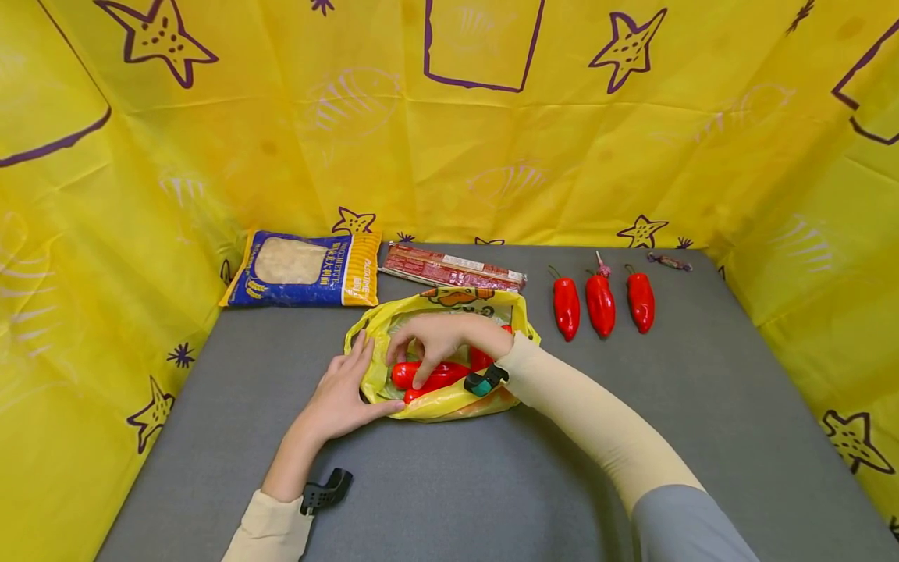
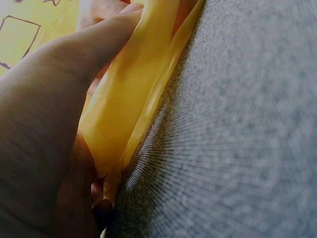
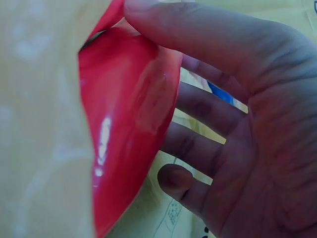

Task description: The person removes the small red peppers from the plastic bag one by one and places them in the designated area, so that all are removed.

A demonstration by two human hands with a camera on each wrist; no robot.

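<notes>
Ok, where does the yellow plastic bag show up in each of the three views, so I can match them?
Head: yellow bag lies centre on the grey table, left hand holding its left rim, right hand inside on a red sausage.
Left wrist: bag runs as a yellow fold up the middle, pinched against the grey table.
Right wrist: pale blurred bag wall fills the left.
Shared landmark: the bag's yellow film.
</notes>
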